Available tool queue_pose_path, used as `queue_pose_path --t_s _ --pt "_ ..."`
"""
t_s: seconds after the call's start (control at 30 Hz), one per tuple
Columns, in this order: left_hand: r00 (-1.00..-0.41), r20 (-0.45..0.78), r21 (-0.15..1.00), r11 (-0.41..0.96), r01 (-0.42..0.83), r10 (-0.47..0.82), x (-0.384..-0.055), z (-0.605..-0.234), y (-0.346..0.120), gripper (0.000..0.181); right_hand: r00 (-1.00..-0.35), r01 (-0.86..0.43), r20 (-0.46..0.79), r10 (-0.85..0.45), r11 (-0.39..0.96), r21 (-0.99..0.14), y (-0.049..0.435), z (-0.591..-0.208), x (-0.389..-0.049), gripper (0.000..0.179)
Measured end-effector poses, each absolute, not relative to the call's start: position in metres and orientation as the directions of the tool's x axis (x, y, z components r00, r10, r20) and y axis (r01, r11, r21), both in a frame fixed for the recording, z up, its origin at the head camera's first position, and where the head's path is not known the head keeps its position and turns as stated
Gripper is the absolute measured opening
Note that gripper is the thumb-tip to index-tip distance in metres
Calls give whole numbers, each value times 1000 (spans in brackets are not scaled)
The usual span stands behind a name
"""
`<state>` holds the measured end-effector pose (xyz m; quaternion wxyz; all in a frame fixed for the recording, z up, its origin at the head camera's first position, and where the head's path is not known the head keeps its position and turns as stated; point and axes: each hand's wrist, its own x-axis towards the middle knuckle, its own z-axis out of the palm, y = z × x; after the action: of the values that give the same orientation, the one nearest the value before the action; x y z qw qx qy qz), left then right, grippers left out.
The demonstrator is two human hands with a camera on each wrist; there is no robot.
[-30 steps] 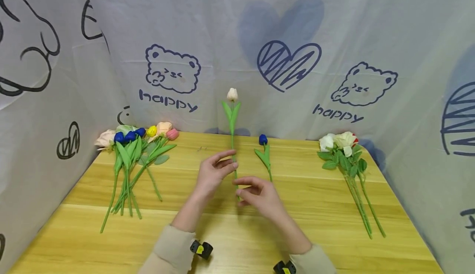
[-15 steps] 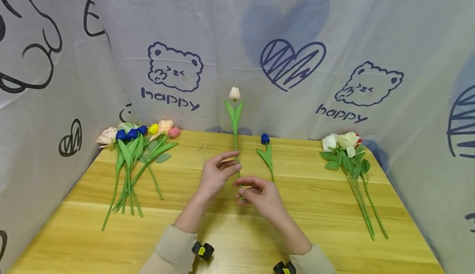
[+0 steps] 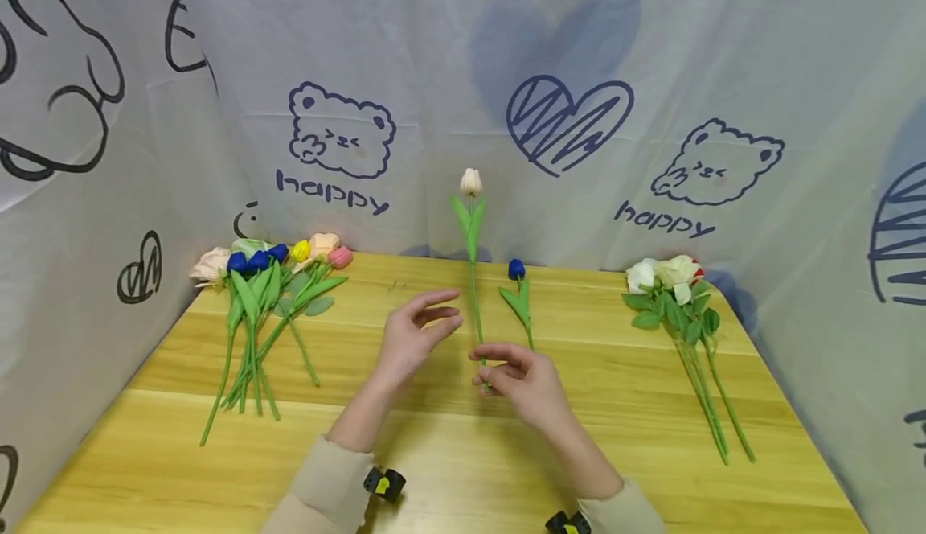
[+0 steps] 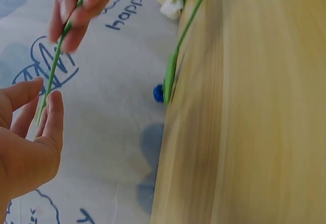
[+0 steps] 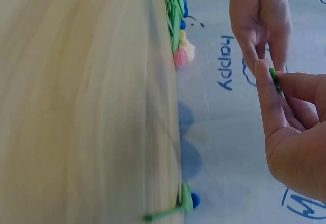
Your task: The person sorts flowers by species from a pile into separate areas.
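Observation:
A white tulip (image 3: 471, 182) with green leaves stands nearly upright above the table, held low on its stem by my right hand (image 3: 524, 381). In the right wrist view that hand's thumb and fingers pinch the green stem end (image 5: 275, 79). My left hand (image 3: 415, 337) is just left of the stem, its fingers apart from it and spread loosely. The left wrist view shows the stem (image 4: 54, 63) passing behind the parted left fingers (image 4: 53, 114). A blue tulip (image 3: 517, 270) lies on the table right of the white one, its lower stem hidden behind my right hand.
At the table's left lies a bunch of blue tulips (image 3: 258, 261) with peach, yellow and pink flowers. White roses (image 3: 674, 275) with long stems lie at the right. A printed cloth (image 3: 448, 59) hangs along the wooden table's (image 3: 463, 462) back edge and sides.
My left hand has let go of the white tulip's stem and drawn slightly left. My right hand has shifted a little right with the tulip.

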<state>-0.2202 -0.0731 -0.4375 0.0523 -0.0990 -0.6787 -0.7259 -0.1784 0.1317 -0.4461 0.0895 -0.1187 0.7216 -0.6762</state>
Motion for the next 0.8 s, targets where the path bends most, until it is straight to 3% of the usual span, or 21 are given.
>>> queue_pose_path --t_s 0.23,0.5,0.8 --pt "-960 280 959 51 280 5 -220 -443 -111 37 -976 -35 19 -218 70 -997 160 -451 -177 31" --pt "-963 266 936 248 249 -36 -219 -446 -168 36 -990 10 -28 -139 130 -991 193 -455 -178 33" --pt "-956 295 810 528 256 11 -214 -449 -246 34 -992 48 -77 -104 259 -965 223 -465 -178 33"
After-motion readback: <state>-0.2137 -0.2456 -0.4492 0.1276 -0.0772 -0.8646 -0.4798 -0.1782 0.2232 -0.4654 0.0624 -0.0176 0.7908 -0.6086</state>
